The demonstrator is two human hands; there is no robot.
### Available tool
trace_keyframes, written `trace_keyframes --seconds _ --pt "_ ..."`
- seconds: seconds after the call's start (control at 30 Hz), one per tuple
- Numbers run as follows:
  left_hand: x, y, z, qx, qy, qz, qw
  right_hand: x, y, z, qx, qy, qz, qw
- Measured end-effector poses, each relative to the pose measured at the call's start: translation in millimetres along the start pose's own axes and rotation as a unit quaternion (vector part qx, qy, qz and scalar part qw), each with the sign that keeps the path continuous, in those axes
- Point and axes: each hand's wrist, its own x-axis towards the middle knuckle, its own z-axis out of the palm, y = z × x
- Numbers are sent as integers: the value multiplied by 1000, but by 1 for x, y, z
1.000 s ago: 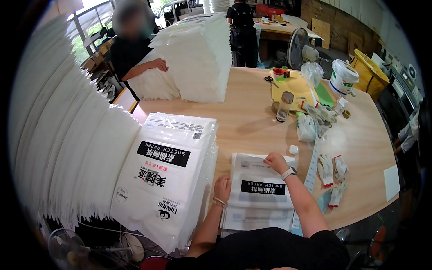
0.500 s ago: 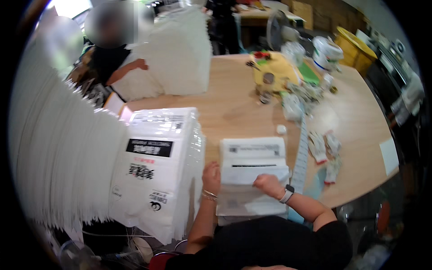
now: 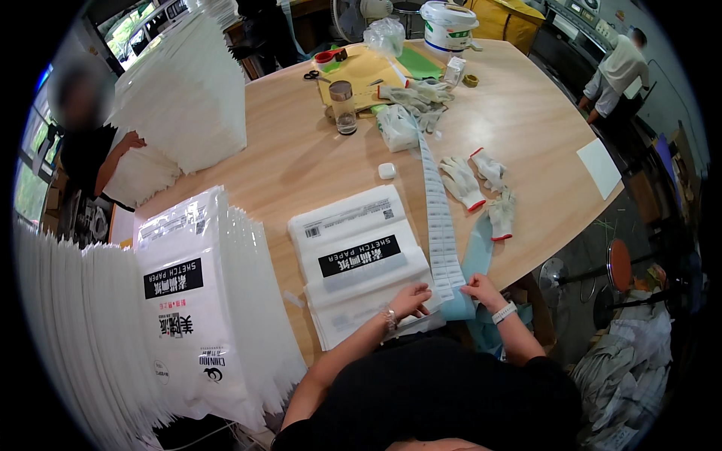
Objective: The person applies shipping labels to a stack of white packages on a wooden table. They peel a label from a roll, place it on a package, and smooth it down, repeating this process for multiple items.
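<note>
In front of me lies a stack of flat white plastic bags (image 3: 353,225) with black printed blocks. My left hand (image 3: 411,301) is over its near right corner, fingers loosely apart and pointing right, nothing visible in them. Right of the stack a long strip of white labels on pale blue backing (image 3: 444,240) runs down the table and curls over its near edge. My right hand (image 3: 483,292) pinches this strip at its right side near that edge.
On my left stands a tall mass of packed white bags (image 3: 188,301). Cotton gloves (image 3: 462,183), a small white case (image 3: 386,171), a glass jar (image 3: 343,109), scissors (image 3: 316,76) and a white bucket (image 3: 447,28) lie farther off. A co-worker's hand (image 3: 131,141) touches another pile.
My view has swung right. My right hand has left the bag stack for the label strip; my left hand has moved from the stack's left side to its near right corner. The top bag's flap now lies flatter.
</note>
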Motion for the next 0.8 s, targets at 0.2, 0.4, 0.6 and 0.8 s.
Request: trace_keyframes --seconds 0.2,0.4,0.6,0.8 --pt "37 2 22 -295 -57 -103 948 -22 -35 8 43 -18 -138 989" --pt "46 18 27 -207 -28 -53 977 -37 -79 27 -372 135 -368 842" --pt "45 22 27 -206 -56 -46 976 -30 -70 28 -293 117 -351 882" --pt "57 16 25 -253 -58 -42 965 -36 -72 37 -333 133 -404 842"
